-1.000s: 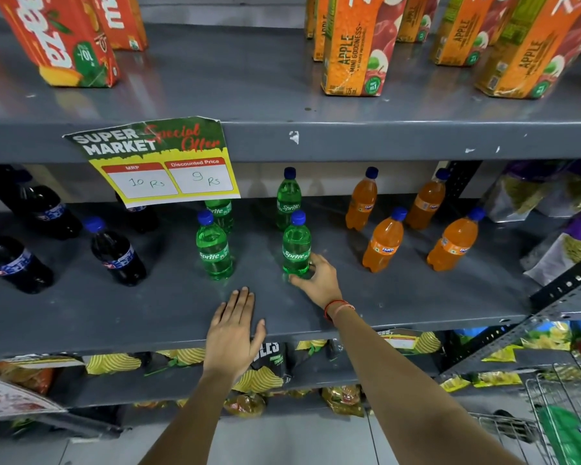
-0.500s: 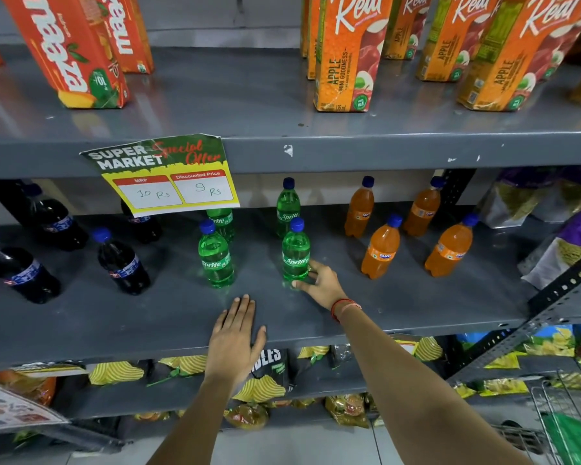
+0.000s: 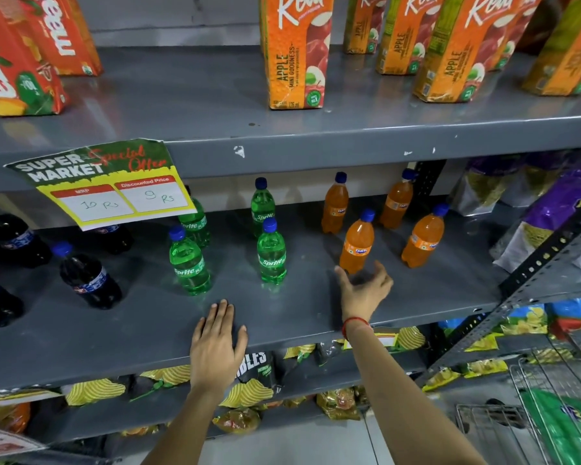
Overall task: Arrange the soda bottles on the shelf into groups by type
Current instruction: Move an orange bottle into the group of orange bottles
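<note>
The shelf (image 3: 299, 310) carries dark, green and orange bottles in three clusters. Your left hand (image 3: 215, 344) lies flat on its front edge, fingers released. Your right hand (image 3: 363, 290) hovers spread and empty just before the nearest orange bottle (image 3: 357, 245). Expect a full, rigid, smooth bottle; grip mid-body.
</note>
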